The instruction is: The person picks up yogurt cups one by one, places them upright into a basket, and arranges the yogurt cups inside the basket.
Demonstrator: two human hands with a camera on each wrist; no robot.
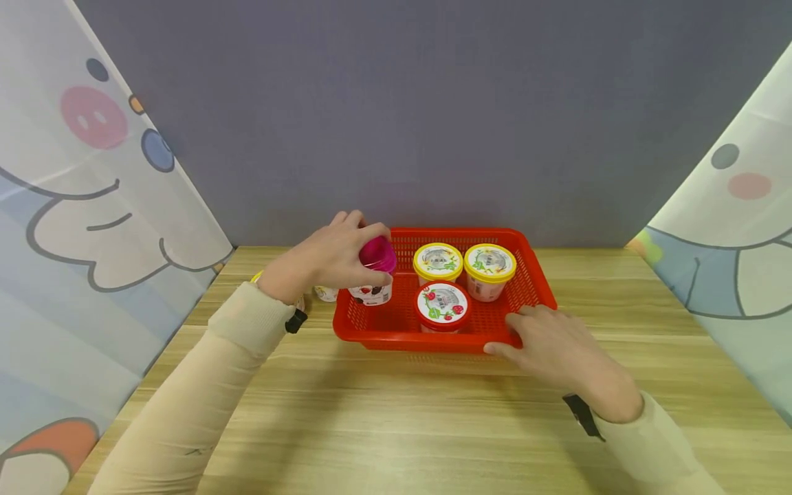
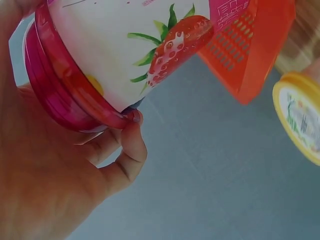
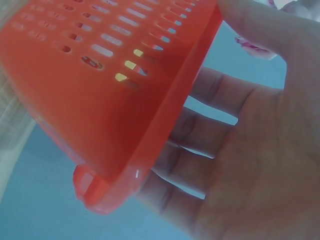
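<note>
My left hand [image 1: 337,254] holds a white cup with a magenta lid [image 1: 379,253] from above, at the left end of a red plastic basket [image 1: 421,338]. In the left wrist view, fingers curl round the rim of this cup [image 2: 115,55], which has a strawberry print. Thumb and fingers of my right hand [image 1: 559,347] grip the basket's rim near its front right corner. Inside the basket stand two yellow-lidded cups [image 1: 490,262] and one red-lidded cup [image 1: 442,304], all upright.
Partly hidden behind my left forearm, a small printed cup [image 1: 326,293] and a yellow-lidded one are left of the basket. The basket stands on a wood-grain table [image 1: 371,426]. A grey wall [image 1: 396,124] rises behind, with printed curtains [image 1: 711,227] on both sides.
</note>
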